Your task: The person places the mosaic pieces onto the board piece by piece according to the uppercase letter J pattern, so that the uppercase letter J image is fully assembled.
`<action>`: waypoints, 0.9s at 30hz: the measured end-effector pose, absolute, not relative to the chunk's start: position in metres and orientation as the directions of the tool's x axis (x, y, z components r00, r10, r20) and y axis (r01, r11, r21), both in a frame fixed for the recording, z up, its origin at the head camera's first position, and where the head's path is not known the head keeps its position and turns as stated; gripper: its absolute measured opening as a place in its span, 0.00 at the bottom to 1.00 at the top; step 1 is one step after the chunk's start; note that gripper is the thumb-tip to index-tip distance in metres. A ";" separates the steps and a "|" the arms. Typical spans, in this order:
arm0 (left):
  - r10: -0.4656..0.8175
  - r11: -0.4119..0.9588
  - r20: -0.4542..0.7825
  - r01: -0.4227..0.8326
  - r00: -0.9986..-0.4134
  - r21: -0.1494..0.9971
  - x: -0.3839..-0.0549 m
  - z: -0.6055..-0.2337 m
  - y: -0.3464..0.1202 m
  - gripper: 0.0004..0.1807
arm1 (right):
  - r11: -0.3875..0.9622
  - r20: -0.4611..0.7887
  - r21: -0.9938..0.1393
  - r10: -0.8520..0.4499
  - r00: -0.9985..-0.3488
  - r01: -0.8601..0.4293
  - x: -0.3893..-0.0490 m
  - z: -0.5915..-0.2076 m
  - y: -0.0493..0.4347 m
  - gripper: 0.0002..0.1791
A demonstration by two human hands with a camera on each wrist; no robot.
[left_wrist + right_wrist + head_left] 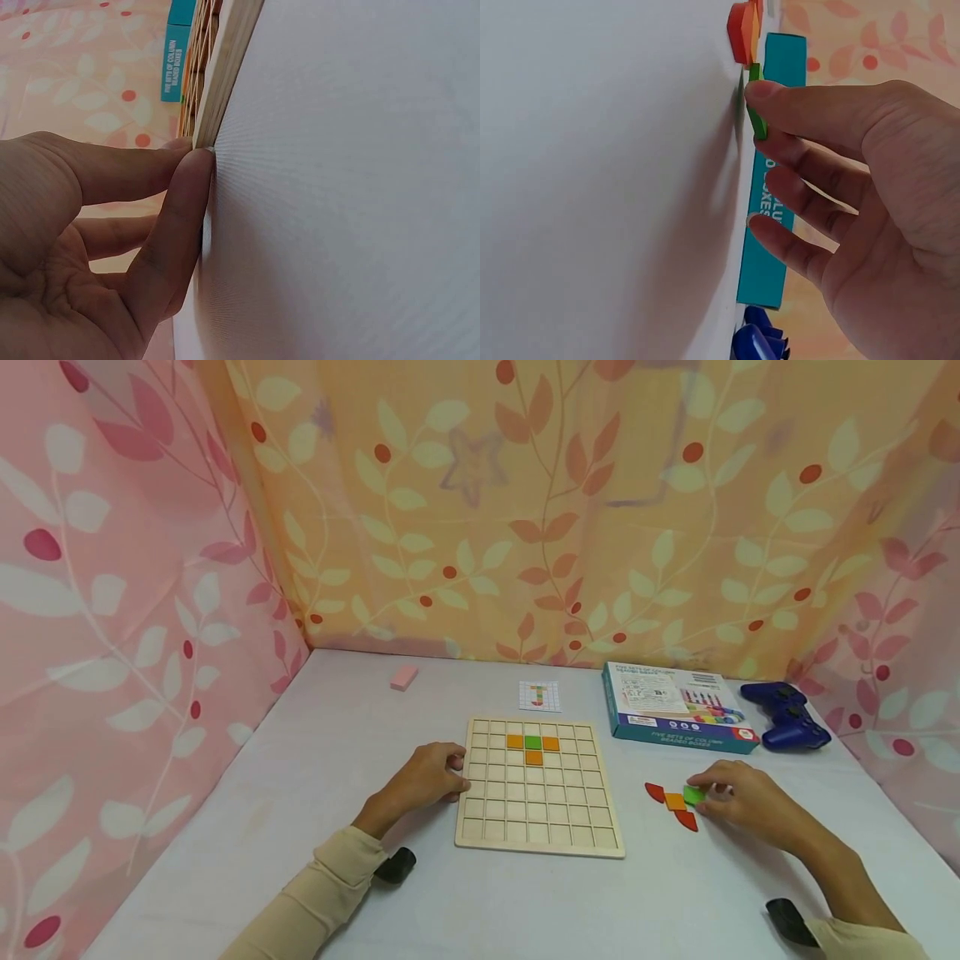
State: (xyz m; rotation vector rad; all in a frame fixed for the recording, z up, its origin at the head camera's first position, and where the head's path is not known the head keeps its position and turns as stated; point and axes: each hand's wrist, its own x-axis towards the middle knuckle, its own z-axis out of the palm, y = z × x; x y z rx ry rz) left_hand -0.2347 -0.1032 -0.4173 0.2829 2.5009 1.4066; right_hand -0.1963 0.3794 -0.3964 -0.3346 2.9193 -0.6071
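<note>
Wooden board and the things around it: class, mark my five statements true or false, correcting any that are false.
1. The right hand pinches a green piece. True.
2. The left hand holds nothing. False: it pinches the wooden board at its edge.
3. On the board are one green square and three orange squares. True.
4. The blue controller lies on the box. False: it lies beside it.
5. Two red pieces lie off the board. True.
</note>
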 end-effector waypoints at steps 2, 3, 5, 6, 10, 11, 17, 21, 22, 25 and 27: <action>0.293 0.516 -0.130 0.042 -0.947 0.856 -0.235 -0.418 -0.103 0.30 | 0.893 -0.088 -0.406 -0.250 -0.964 -0.194 -0.198 -0.396 0.376 0.20; 0.293 0.518 -0.131 0.041 -0.947 0.855 -0.234 -0.418 -0.103 0.31 | 0.891 -0.085 -0.408 -0.253 -0.964 -0.197 -0.198 -0.395 0.374 0.20; 0.296 0.521 -0.132 0.044 -0.946 0.853 -0.234 -0.418 -0.104 0.31 | 0.886 -0.084 -0.419 -0.258 -0.962 -0.201 -0.200 -0.394 0.368 0.20; 0.297 0.522 -0.133 0.044 -0.946 0.852 -0.234 -0.418 -0.103 0.31 | 0.884 -0.084 -0.422 -0.260 -0.962 -0.202 -0.201 -0.393 0.365 0.20; 0.297 0.528 -0.128 0.051 -0.946 0.848 -0.235 -0.418 -0.103 0.31 | 0.868 -0.085 -0.452 -0.272 -0.959 -0.206 -0.207 -0.392 0.350 0.19; 0.296 0.528 -0.127 0.051 -0.947 0.848 -0.235 -0.418 -0.103 0.31 | 0.864 -0.081 -0.456 -0.279 -0.957 -0.213 -0.209 -0.392 0.346 0.19; 0.289 0.531 -0.126 0.049 -0.949 0.846 -0.236 -0.419 -0.104 0.31 | 0.858 -0.069 -0.447 -0.316 -0.946 -0.254 -0.221 -0.393 0.321 0.19; 0.290 0.531 -0.128 0.049 -0.948 0.846 -0.237 -0.420 -0.104 0.31 | 0.852 -0.066 -0.450 -0.331 -0.941 -0.268 -0.231 -0.397 0.301 0.19; 0.291 0.530 -0.127 0.049 -0.948 0.846 -0.237 -0.420 -0.104 0.31 | 0.849 -0.068 -0.454 -0.334 -0.940 -0.269 -0.233 -0.397 0.296 0.19; 0.290 0.529 -0.130 0.045 -0.948 0.847 -0.237 -0.421 -0.104 0.32 | 0.840 -0.061 -0.459 -0.355 -0.933 -0.290 -0.240 -0.398 0.284 0.19; 0.290 0.531 -0.133 0.044 -0.948 0.846 -0.237 -0.421 -0.104 0.32 | 0.832 -0.060 -0.468 -0.366 -0.929 -0.298 -0.244 -0.399 0.275 0.19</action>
